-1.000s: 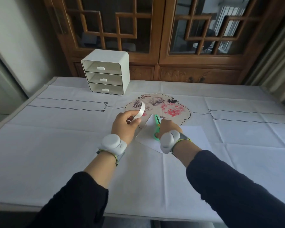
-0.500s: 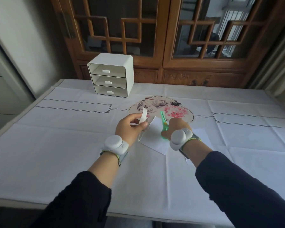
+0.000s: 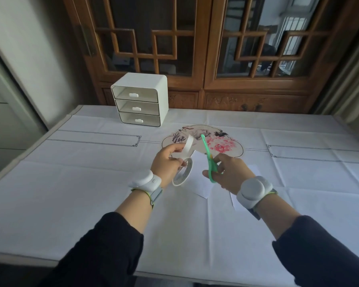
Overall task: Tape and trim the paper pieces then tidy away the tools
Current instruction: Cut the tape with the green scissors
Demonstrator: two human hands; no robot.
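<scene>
The left sleeve (image 3: 104, 245) and right sleeve (image 3: 319, 251) are dark, almost black. The left wrist device (image 3: 146, 181) and right wrist device (image 3: 254, 188) are rounded white pucks on grey straps edged yellow-green. The left hand (image 3: 166, 164) and right hand (image 3: 230, 175) are bare.

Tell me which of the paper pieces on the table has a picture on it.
The fan-shaped paper, farthest from the person. It bears pink flowers and dark ink strokes; the middle sheet and the right sheet are plain white.

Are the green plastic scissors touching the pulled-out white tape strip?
Apart: head view shows painted paper fan between green plastic scissors and white tape strip.
</scene>
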